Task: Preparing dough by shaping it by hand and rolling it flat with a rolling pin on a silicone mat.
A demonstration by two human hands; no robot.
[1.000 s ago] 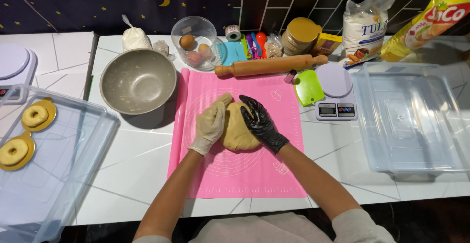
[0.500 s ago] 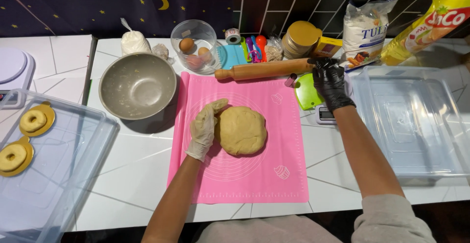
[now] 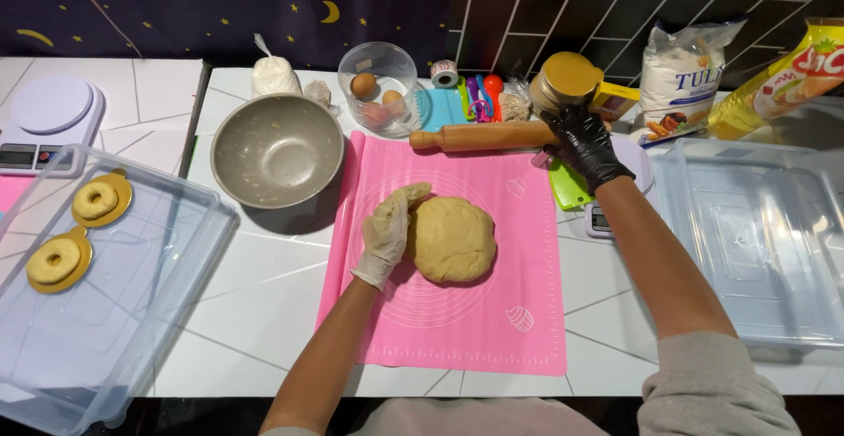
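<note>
A round lump of tan dough (image 3: 454, 240) lies on the pink silicone mat (image 3: 457, 330). My left hand (image 3: 389, 234), in a white glove, rests against the dough's left side. My right hand (image 3: 582, 141), in a black glove, is closed around the right end of the wooden rolling pin (image 3: 479, 136), which lies across the mat's far edge.
A metal mixing bowl (image 3: 277, 148) stands left of the mat. A clear bowl with eggs (image 3: 378, 91), a gold-lidded jar (image 3: 566, 79), a flour bag (image 3: 681, 76) and a small scale (image 3: 607, 216) line the back. Clear plastic bins sit at left (image 3: 132, 313), holding two doughnuts, and right (image 3: 756, 243).
My right hand left the dough, reached to the far right and took hold of the rolling pin's end. My left hand stayed on the dough.
</note>
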